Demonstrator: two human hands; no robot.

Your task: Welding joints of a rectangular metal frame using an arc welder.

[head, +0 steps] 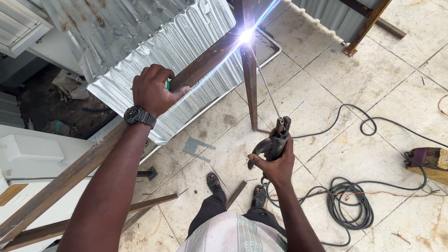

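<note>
Rusty brown steel made up the frame being worked: a long angle bar (93,158) ran diagonally up from the lower left to meet an upright post (251,88), and at that joint a white-blue welding arc (246,36) burned, throwing a few sparks. The left hand (153,89), a dark wristwatch (138,115) on its wrist, was wrapped tight around the angle bar partway along, fingers curled over the top edge, apparently steadying it. The right hand (276,163) was clenched on the electrode holder (274,142), whose thin welding rod (266,84) reached up so that its tip sat in the glare at the joint.

Corrugated metal sheet (177,51) leaned behind the bar. On the tiled floor (326,84) lay a coil of black cable (347,205) and, at the right edge, a yellow and purple machine (431,161); the person's sandalled feet stood below.

Judging by the live arc, the step in hand was tacking or running the weld where bar met post. The next move would seem to call for feeding the rod steadily toward the joint as it shortened, while the left hand kept the bar from shifting until the bead set.
</note>
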